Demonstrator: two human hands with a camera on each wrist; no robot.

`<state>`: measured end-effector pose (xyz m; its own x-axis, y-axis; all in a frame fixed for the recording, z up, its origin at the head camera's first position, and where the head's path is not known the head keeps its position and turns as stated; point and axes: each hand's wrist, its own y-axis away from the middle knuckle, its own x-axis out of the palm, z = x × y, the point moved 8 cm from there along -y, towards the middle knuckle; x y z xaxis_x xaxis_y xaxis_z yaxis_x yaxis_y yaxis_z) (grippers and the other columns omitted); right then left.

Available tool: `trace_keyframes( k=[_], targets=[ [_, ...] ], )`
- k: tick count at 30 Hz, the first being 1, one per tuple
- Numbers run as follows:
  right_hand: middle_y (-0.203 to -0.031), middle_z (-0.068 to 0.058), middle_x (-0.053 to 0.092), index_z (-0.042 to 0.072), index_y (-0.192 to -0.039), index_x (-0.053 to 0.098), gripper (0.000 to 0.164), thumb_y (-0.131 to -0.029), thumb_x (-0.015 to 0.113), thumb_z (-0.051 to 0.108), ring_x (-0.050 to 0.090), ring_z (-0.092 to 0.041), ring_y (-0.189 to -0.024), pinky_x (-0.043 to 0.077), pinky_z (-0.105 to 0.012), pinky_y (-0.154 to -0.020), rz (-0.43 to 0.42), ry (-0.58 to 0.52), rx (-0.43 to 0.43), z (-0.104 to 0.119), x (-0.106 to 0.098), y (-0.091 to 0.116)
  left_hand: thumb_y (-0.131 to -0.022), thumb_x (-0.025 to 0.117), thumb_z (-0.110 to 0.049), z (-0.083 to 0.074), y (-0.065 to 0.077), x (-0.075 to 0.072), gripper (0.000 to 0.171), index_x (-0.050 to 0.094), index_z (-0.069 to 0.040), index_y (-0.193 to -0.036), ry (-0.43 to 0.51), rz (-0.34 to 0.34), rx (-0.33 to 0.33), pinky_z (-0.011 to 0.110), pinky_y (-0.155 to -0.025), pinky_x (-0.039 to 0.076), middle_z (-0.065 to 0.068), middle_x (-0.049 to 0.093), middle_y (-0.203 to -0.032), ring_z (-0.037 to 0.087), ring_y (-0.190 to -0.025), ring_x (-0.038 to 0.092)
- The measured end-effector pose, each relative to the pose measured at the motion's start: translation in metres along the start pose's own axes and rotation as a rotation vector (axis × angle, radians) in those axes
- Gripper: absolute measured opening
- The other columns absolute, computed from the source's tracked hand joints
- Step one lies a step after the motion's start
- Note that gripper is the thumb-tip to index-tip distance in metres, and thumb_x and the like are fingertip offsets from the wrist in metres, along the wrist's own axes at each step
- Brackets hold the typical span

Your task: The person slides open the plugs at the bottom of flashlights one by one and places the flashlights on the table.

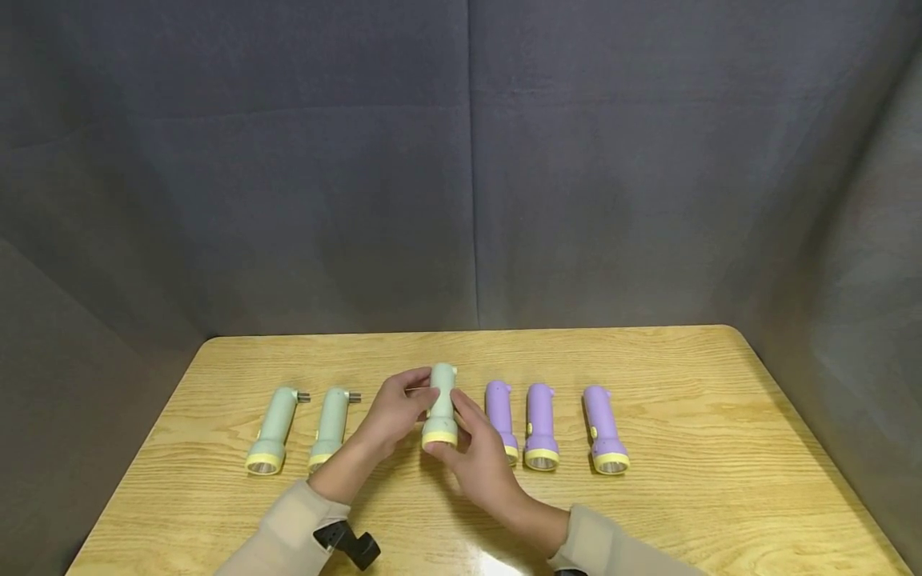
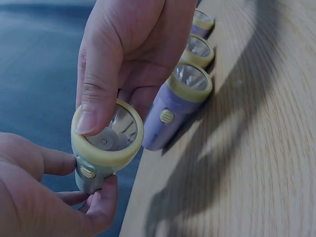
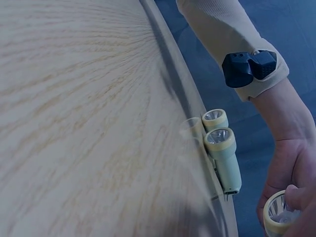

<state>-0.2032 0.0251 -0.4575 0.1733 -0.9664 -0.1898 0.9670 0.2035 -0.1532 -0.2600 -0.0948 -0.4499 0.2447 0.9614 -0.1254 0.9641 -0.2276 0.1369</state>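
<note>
A pale green flashlight (image 1: 442, 412) with a yellow head ring is between my two hands near the middle of the table. My left hand (image 1: 394, 412) pinches its body between thumb and fingers, close to the yellow switch. From the other side my right hand (image 1: 484, 464) holds it, with its thumb across the yellow rim and part of the lens, as the left wrist view shows. The lens of the held flashlight (image 2: 116, 133) faces toward me. The right hand's fingers on the far side are partly hidden.
Two more green flashlights lie to the left, the outer one (image 1: 275, 428) and the inner one (image 1: 333, 424), metal plug prongs sticking out. On the right lie three purple flashlights, near (image 1: 499, 412), middle (image 1: 540, 424) and far (image 1: 603, 424). Dark cloth (image 1: 461, 200) hangs behind the wooden table (image 1: 720, 480).
</note>
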Motion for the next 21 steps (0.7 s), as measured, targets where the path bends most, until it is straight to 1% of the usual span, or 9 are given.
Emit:
trace_keyframes(
  k=[4, 9, 12, 16, 20, 21],
  targets=[
    [-0.163, -0.025, 0.023, -0.007, -0.155, 0.029, 0.080, -0.092, 0.075, 0.006, 0.029, -0.037, -0.149, 0.040, -0.033, -0.112, 0.003, -0.020, -0.004, 0.005, -0.005, 0.003, -0.104, 0.057, -0.006, -0.005, 0.003, 0.001, 0.046, 0.046, 0.008, -0.147, 0.009, -0.016, 0.004, 0.042, -0.092, 0.056, 0.022, 0.056, -0.135, 0.032, -0.117, 0.060],
    [-0.164, -0.019, 0.026, -0.002, -0.156, 0.033, 0.080, -0.090, 0.077, 0.008, 0.029, -0.035, -0.149, 0.040, -0.030, -0.111, -0.005, -0.066, -0.009, 0.009, -0.015, 0.008, -0.103, 0.058, -0.007, -0.011, 0.006, 0.007, 0.048, 0.045, 0.008, -0.147, 0.029, 0.000, 0.018, 0.042, -0.092, 0.057, 0.023, 0.055, -0.138, 0.034, -0.119, 0.060],
    [-0.163, -0.016, 0.029, 0.001, -0.156, 0.036, 0.079, -0.089, 0.078, 0.009, 0.030, -0.034, -0.149, 0.040, -0.032, -0.112, -0.014, -0.076, -0.018, 0.013, -0.021, 0.011, -0.103, 0.060, -0.008, -0.015, 0.007, 0.010, 0.048, 0.046, 0.007, -0.146, 0.040, 0.006, 0.026, 0.043, -0.093, 0.056, 0.023, 0.054, -0.139, 0.035, -0.121, 0.060],
    [-0.163, -0.016, 0.031, 0.000, -0.155, 0.036, 0.080, -0.089, 0.079, 0.009, 0.030, -0.034, -0.149, 0.041, -0.033, -0.112, -0.021, -0.060, -0.022, 0.017, -0.027, 0.012, -0.102, 0.062, -0.009, -0.018, 0.006, 0.013, 0.047, 0.049, 0.005, -0.145, 0.056, -0.012, 0.021, 0.043, -0.093, 0.057, 0.021, 0.057, -0.138, 0.034, -0.121, 0.061],
    [-0.163, -0.018, 0.029, -0.003, -0.156, 0.033, 0.082, -0.088, 0.079, 0.007, 0.029, -0.034, -0.149, 0.041, -0.029, -0.110, -0.014, -0.080, -0.025, 0.016, -0.030, 0.011, -0.102, 0.063, -0.010, -0.020, 0.006, 0.015, 0.048, 0.049, 0.004, -0.145, 0.068, -0.025, 0.022, 0.042, -0.092, 0.057, 0.020, 0.057, -0.138, 0.034, -0.121, 0.061],
    [-0.163, -0.019, 0.028, -0.004, -0.156, 0.033, 0.083, -0.089, 0.079, 0.007, 0.029, -0.035, -0.149, 0.042, -0.029, -0.109, -0.005, -0.101, -0.030, 0.016, -0.030, 0.010, -0.102, 0.063, -0.009, -0.021, 0.007, 0.015, 0.049, 0.048, 0.004, -0.146, 0.073, -0.023, 0.023, 0.042, -0.093, 0.057, 0.020, 0.056, -0.138, 0.034, -0.122, 0.061]
  ],
)
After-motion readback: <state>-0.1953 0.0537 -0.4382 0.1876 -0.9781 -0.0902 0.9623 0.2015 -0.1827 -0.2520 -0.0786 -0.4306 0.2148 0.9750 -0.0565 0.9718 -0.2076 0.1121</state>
